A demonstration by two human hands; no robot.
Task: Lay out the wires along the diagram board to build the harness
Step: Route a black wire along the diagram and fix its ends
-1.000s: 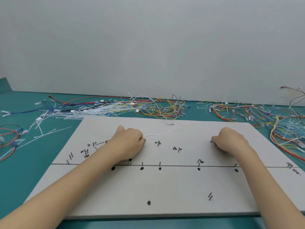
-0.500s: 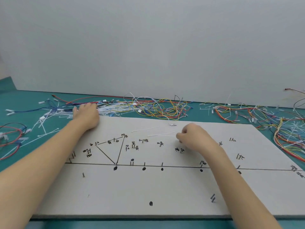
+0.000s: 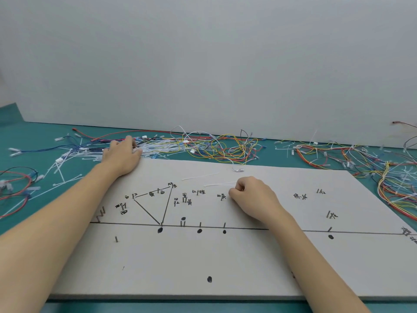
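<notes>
The white diagram board [image 3: 248, 263] lies in front of me, with drawn lines, black dots, handwritten labels and small metal pins; no wire lies along its lines. My left hand [image 3: 123, 155] reaches past the board's far left corner and rests palm down on a pile of white cable ties and wires [image 3: 158, 146], fingers stretched into it. My right hand [image 3: 253, 199] sits curled on the middle of the board. Its thumb and forefinger pinch the right end of a white cable tie [image 3: 217, 184] that lies flat on the board.
A second cable tie [image 3: 199, 176] and a small white connector [image 3: 238, 170] lie near the board's far edge. Tangles of coloured wires [image 3: 225, 147] run along the wall, more wires [image 3: 388, 177] at the right and red-black loops [image 3: 15, 184] at the left.
Both hands left the board's middle line. The left went up and left to the pile beyond the corner; the right moved left to the end of the cable tie.
</notes>
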